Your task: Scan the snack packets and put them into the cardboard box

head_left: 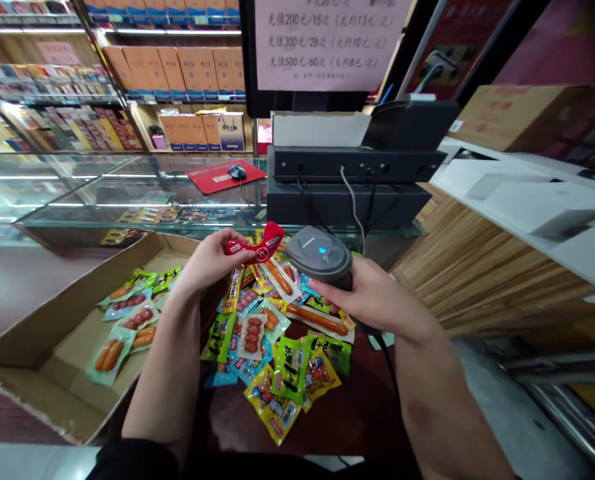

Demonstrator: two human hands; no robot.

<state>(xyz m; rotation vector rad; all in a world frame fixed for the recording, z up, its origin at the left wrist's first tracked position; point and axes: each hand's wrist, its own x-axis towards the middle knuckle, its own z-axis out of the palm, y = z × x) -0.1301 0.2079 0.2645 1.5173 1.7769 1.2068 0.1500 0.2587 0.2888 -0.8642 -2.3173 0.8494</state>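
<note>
Above the heaped snack packets (253, 333), your left hand (210, 261) pinches the red packet (267, 247) between thumb and fingers — long axis slanting toward the scanner (317, 253), just to its right — while your right hand (370, 293) curls round the scanner.

Scanner (320, 255) matt plastic; red packet (268, 245) glossy.

A pink sign (327, 52) on the monitor (277, 102) is showing 200元/15次, 300元/28次 and 500元/60次, while a green packet (290, 368) is bearing what looks like "1+1".
</note>
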